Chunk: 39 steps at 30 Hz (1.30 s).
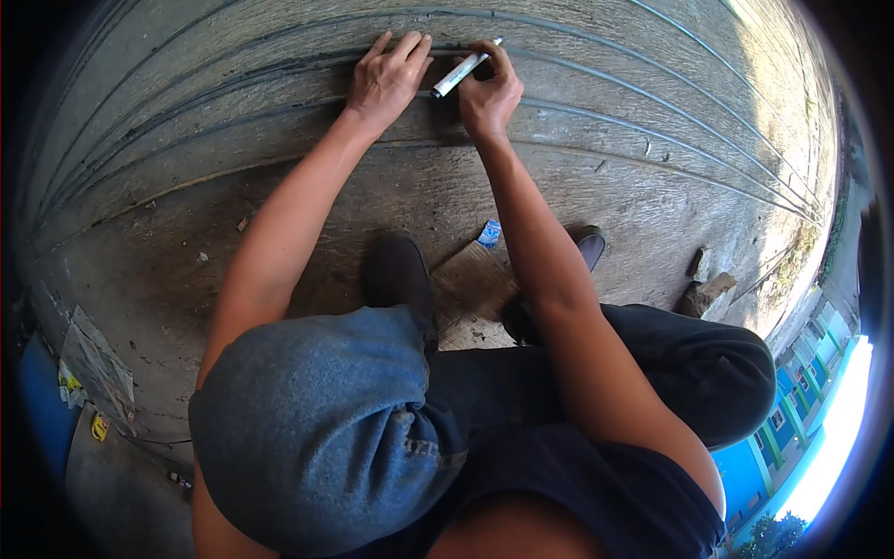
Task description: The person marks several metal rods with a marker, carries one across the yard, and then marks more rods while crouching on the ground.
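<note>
My right hand [491, 93] is closed around a whitish marker pen [456, 76] with a dark end, tilted over the thin metal rods [559, 62]. To its left, my left hand [386, 79] lies palm down with its fingers stretched out across the rods, fingertips at one of the upper ones. Several of these long rods run side by side from left to right over the rough concrete floor [307, 200]. Both hands are close together, with the pen's dark end between them.
Below the hands, a blue wrapper [489, 233] lies by a flat brown piece [473, 279] between my shoes [399, 265]. Broken stones [710, 294] sit at the right. A clear plastic sheet [98, 363] and a yellow packet [100, 427] are at the left. Blue buildings [805, 396] stand far right.
</note>
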### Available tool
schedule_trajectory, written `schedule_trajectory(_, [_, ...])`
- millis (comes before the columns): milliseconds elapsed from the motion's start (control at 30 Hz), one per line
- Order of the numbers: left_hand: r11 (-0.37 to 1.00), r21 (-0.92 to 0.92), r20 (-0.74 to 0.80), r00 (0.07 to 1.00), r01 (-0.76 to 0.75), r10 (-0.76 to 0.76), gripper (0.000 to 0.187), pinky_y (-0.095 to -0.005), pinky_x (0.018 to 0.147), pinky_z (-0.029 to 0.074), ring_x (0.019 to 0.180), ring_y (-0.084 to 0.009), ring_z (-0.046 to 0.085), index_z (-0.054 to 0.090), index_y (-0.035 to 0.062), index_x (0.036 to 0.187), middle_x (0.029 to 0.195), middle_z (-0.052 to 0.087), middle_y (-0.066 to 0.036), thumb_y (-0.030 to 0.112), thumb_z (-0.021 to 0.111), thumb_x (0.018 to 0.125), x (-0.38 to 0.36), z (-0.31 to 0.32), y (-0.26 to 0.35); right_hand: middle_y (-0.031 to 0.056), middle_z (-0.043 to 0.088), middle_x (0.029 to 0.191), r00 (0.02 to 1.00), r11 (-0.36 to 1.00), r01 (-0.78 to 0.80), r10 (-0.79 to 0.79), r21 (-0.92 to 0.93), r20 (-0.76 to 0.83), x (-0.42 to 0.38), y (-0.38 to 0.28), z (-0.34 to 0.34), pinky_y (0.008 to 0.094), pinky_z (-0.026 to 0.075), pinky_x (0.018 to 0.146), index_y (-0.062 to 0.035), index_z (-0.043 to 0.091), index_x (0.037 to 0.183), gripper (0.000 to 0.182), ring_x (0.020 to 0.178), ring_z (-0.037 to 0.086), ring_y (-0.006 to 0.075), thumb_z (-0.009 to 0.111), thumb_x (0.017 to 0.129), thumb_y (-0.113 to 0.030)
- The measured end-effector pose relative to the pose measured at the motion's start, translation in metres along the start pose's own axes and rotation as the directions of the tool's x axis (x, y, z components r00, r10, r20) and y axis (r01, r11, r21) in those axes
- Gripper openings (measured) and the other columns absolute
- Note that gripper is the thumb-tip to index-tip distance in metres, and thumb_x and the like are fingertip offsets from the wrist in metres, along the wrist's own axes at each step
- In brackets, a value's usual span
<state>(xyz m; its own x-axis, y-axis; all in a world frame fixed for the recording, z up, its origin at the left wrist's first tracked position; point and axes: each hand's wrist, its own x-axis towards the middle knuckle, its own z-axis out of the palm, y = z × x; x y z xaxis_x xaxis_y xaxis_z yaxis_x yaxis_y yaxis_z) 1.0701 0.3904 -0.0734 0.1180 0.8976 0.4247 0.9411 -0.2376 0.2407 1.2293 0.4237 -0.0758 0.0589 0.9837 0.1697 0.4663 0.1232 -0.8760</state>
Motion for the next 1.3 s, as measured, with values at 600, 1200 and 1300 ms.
schedule_trajectory(600, [1.000, -0.031, -0.030, 1.000, 0.003, -0.004, 0.029, -0.0412, 0.084, 0.059, 0.098, -0.0333, 0.069, 0.072, 0.0059, 0.117, 0.111, 0.069, -0.007, 0.016, 0.074, 0.090, -0.0007, 0.0003, -0.0007, 0.0093, 0.075, 0.086, 1.000, 0.999, 0.021, -0.021, 0.031, -0.002, -0.0007, 0.0044, -0.0001, 0.0383, 0.055, 0.075, -0.0134, 0.075, 0.100, 0.022, 0.079, 0.073, 0.0299, 0.081, 0.079, -0.015])
schedule_trajectory(1200, [0.999, 0.000, -0.059, 0.998, -0.034, 0.034, 0.029, -0.0390, 0.080, 0.059, 0.096, -0.0285, 0.068, 0.072, 0.0055, 0.116, 0.110, 0.069, -0.006, 0.015, 0.074, 0.089, -0.0003, 0.0013, -0.0017, 0.0085, 0.076, 0.086, 1.000, 0.999, 0.029, -0.029, -0.014, 0.004, -0.0001, 0.0060, 0.0002, 0.0378, 0.055, 0.077, -0.0146, 0.076, 0.099, 0.021, 0.081, 0.073, 0.0293, 0.080, 0.079, -0.017])
schedule_trajectory(1300, [1.000, 0.005, -0.043, 0.999, -0.026, 0.026, 0.030, -0.0390, 0.080, 0.059, 0.096, -0.0285, 0.069, 0.072, 0.0054, 0.116, 0.110, 0.069, -0.006, 0.016, 0.075, 0.089, -0.0001, 0.0005, -0.0014, 0.0084, 0.076, 0.086, 0.999, 0.999, 0.046, -0.046, -0.001, -0.005, 0.0005, 0.0072, 0.0010, 0.0382, 0.055, 0.077, -0.0145, 0.076, 0.100, 0.021, 0.081, 0.073, 0.0293, 0.080, 0.079, -0.016])
